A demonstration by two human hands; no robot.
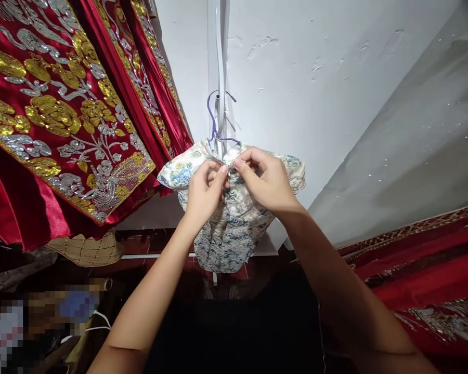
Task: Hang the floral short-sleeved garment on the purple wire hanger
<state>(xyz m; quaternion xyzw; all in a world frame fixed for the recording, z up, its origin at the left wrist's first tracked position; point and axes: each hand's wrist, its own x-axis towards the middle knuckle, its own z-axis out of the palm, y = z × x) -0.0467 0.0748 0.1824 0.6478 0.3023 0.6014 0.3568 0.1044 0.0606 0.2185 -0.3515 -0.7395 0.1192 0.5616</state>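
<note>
A short-sleeved cream dress with blue floral print (234, 234) hangs in front of me on a purple hanger (213, 117). My left hand (206, 189) is closed in a pinch at the dress's neckline, left of the front opening. Beside it, my right hand (265, 176) pinches the neckline fabric from the right. The fingertips of both hands nearly meet just below the collar. Whatever small fastening may lie between them is hidden by the fingers. The hanger's hook rests on a white upright pole (221, 57).
Red satin garments with gold and silver sequin embroidery (74, 114) hang at the left. A white wall (288, 93) stands behind the dress. Sheer sparkly grey fabric (409, 135) and red embroidered cloth (432, 280) are at the right. A beige beaded piece (89, 252) lies low at the left.
</note>
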